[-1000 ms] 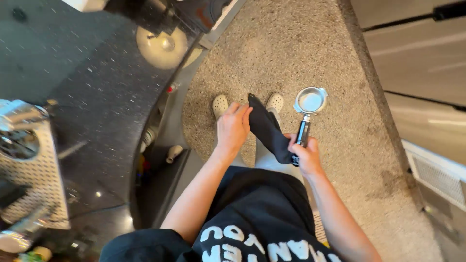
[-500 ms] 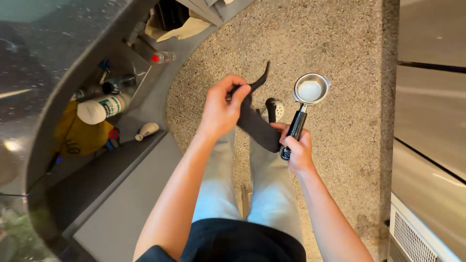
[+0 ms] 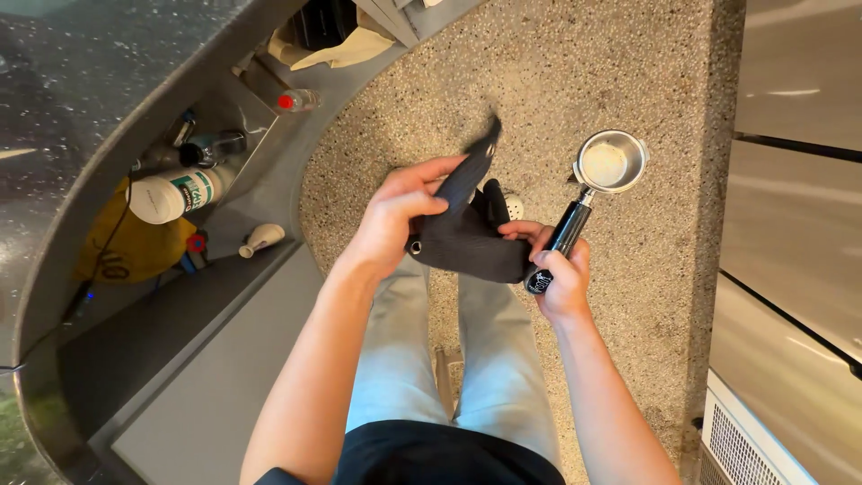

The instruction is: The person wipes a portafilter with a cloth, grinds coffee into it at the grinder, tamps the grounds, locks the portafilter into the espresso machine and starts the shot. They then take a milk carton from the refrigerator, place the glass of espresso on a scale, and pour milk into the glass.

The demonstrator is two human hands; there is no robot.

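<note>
Seen from the head camera looking straight down, the person stands on a speckled stone floor point(image 3: 628, 72) with both arms held out in front of the waist. The left hand point(image 3: 395, 216) is curled nearly closed, its fingers and thumb pinching the upper fold of a dark cloth point(image 3: 467, 235), which bunches below the grip and rises to a loose point above the knuckles. The right hand point(image 3: 558, 274) is wrapped shut around the black handle of a portafilter point(image 3: 593, 184), gripping it near the butt end, while its fingertips point(image 3: 516, 229) also touch the right side of the cloth. The portafilter slants up and away from that hand, its round metal basket lying open to the camera and pale inside, held in the air over the floor just right of the cloth and not touching it. Beneath the cloth show the person's light trousers point(image 3: 485, 359) and the toe of a pale shoe point(image 3: 512, 207). Along the left edge of the floor curves a dark counter point(image 3: 99, 72); on the grey shelf point(image 3: 224, 377) under its rim lie a white bottle with a green label point(image 3: 171, 196), a small clear bottle with a red cap point(image 3: 296, 101), a yellow bag point(image 3: 135, 247) and a small white object point(image 3: 260, 238). At the right edge of the floor stand steel cabinet fronts point(image 3: 799, 180).
</note>
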